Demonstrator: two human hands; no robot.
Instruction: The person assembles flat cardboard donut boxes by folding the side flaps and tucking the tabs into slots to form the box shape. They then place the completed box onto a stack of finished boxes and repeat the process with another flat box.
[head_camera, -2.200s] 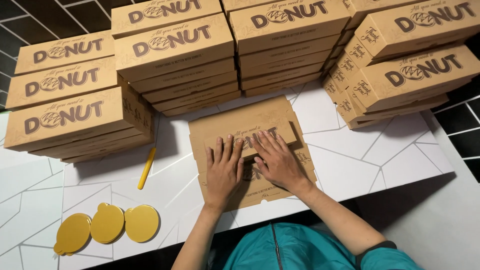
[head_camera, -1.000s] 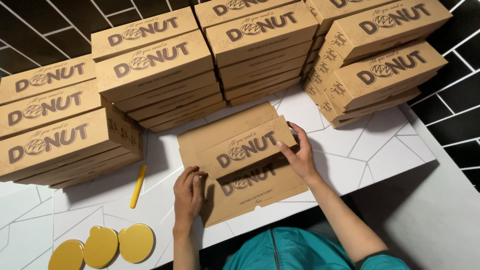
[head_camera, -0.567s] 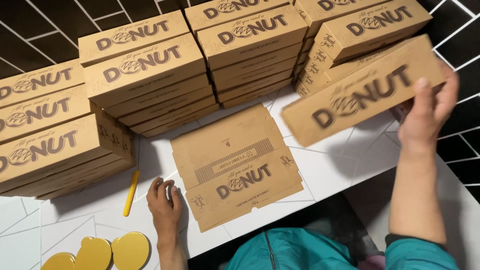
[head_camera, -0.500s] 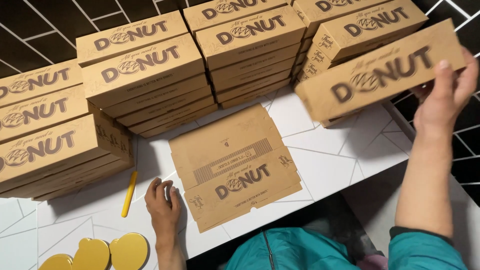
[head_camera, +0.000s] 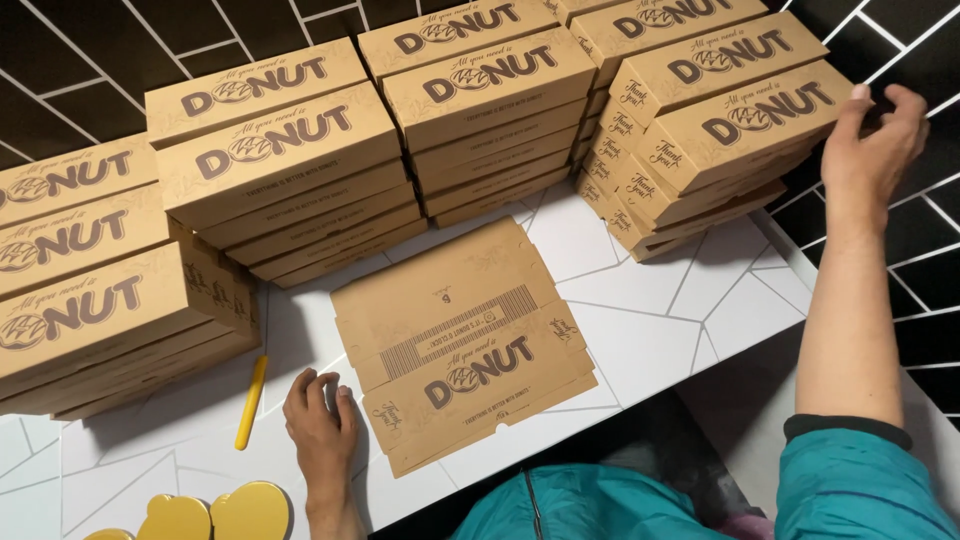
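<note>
My right hand (head_camera: 877, 128) reaches far right and grips the end of a folded brown cardboard box (head_camera: 750, 118) that lies on top of the right-hand stack. My left hand (head_camera: 321, 420) rests palm down on the white table, fingers curled, just left of a small pile of flat unfolded brown box blanks (head_camera: 462, 340). It holds nothing. A yellow stick (head_camera: 251, 400) lies just left of that hand.
Stacks of folded brown boxes line the back: left (head_camera: 90, 290), centre-left (head_camera: 280, 160), centre (head_camera: 490, 100), right (head_camera: 690, 160). Round yellow stickers (head_camera: 215, 512) sit at the near-left corner. The table edge (head_camera: 800, 260) drops off at the right, black tiled wall behind.
My right hand lifted the folded box off the flat pile and carried it right onto the right stack. My left hand slid off the pile to the table beside it.
</note>
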